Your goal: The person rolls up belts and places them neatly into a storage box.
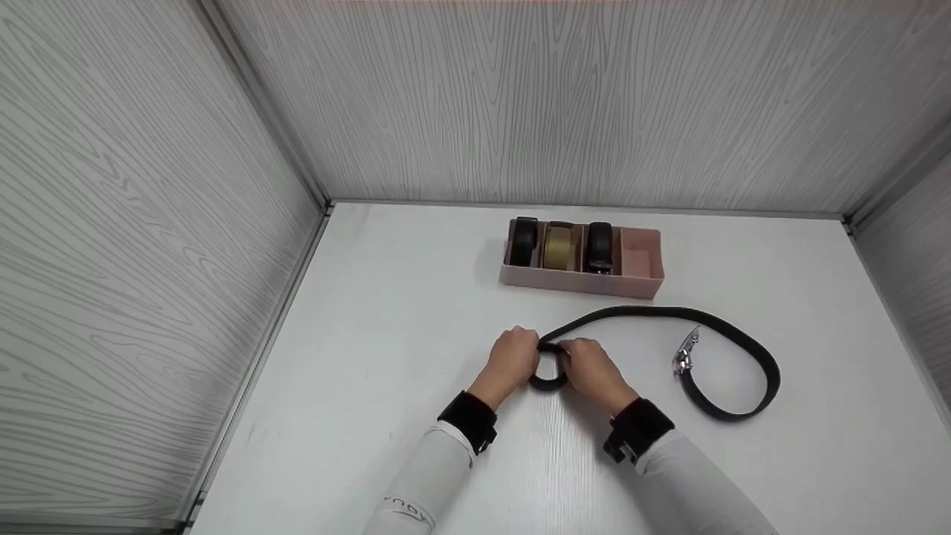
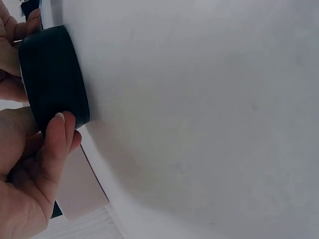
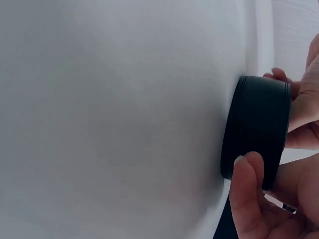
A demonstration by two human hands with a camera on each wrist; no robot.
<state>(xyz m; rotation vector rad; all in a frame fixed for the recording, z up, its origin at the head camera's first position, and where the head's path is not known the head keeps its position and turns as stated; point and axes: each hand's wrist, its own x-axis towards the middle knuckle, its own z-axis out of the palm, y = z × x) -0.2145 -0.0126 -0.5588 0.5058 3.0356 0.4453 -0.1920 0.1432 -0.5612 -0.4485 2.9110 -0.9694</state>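
Note:
A black belt [image 1: 654, 311] stands on its edge on the white table. One end is coiled into a small ring, while the rest sweeps right in a wide curve to a silver buckle [image 1: 683, 360]. My left hand [image 1: 514, 359] pinches the left side of the ring, and my right hand [image 1: 594, 371] pinches its right side. Both wrist views show the smooth outer face of the coil [image 2: 55, 74], with fingers on its outside. Thumbs reach inside the coil [image 3: 259, 124], partly hidden by the strap.
Behind the hands sits a pink divided box [image 1: 579, 282]. It holds a black rolled belt [image 1: 524, 241], a gold-coloured one [image 1: 557, 247] and another black one [image 1: 599, 245]; the rightmost compartment shows its pink floor. Wood-grain panels [image 1: 520, 104] enclose the table at the back and sides.

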